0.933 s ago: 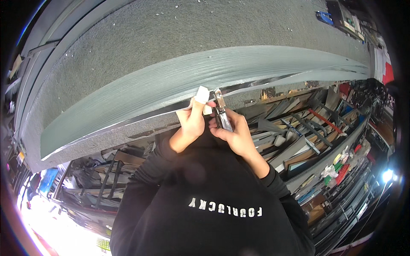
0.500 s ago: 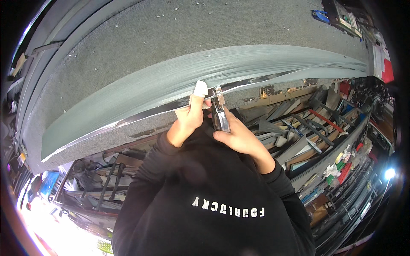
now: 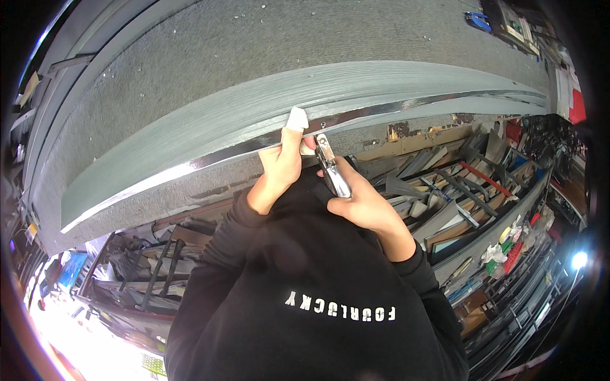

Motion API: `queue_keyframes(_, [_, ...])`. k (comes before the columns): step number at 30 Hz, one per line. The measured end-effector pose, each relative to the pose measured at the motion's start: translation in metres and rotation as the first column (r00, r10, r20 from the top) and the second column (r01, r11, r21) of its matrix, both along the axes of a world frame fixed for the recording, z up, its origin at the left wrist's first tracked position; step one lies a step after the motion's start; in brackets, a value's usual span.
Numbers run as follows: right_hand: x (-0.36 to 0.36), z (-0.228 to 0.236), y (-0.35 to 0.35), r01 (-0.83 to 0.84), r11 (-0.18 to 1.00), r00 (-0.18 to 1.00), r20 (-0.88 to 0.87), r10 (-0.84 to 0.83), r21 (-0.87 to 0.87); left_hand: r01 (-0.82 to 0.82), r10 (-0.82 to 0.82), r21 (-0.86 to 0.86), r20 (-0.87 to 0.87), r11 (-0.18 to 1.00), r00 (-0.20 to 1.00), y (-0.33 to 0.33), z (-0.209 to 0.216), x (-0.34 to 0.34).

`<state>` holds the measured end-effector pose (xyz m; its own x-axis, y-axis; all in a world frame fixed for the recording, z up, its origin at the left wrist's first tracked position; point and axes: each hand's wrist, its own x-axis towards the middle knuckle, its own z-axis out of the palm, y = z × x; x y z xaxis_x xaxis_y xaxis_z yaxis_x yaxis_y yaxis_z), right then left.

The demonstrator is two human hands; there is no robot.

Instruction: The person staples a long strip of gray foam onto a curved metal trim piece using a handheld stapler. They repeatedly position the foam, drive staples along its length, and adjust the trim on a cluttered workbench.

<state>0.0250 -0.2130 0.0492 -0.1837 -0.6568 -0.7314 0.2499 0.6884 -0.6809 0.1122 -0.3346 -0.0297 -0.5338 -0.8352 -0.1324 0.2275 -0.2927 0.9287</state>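
Observation:
A long grey-green metal sheet (image 3: 210,120) with a shiny folded edge strip lies along the bench in front of me. My left hand (image 3: 281,164) is closed on its near edge, with the thumb on top and the fingers mostly hidden underneath. A white wrap (image 3: 297,119) covers that thumb's tip. My right hand (image 3: 362,200) grips black-and-silver pliers (image 3: 333,168), whose exact kind I cannot make out. Their bright head sits just below the strip's edge, close beside my left fingers. Above that head, a small round mark (image 3: 323,125) shows on the strip.
The bench has a grey carpet-like cover (image 3: 356,38) with small bits scattered on it. Below its near edge are bins of offcuts (image 3: 445,197) on the right and more scraps (image 3: 149,273) on the left. A blue tool (image 3: 477,21) lies at the far right.
The pliers have come off the strip's edge, moving slightly down and toward me. The round mark on the strip is now uncovered. My left hand keeps its hold, and the sheet's edge has shifted slightly.

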Motion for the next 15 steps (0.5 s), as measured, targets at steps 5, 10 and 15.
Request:
queue_keyframes(5, [0.005,-0.006,0.003,0.102,0.995,0.983,-0.151,-0.102,-0.007,-0.027,0.025,0.065,0.025,0.998,0.999,0.004,0.006,-0.001])
queue_keyframes(10, [0.008,-0.008,0.004,0.21,0.978,0.977,0.03,-0.21,-0.002,-0.023,0.015,0.145,0.053,0.989,0.998,0.007,0.014,0.001])
queue_keyframes(15, [0.009,0.0,0.001,0.392,0.92,0.888,0.264,-0.378,0.0,-0.036,0.03,0.16,0.036,0.986,0.999,0.011,0.018,0.001])
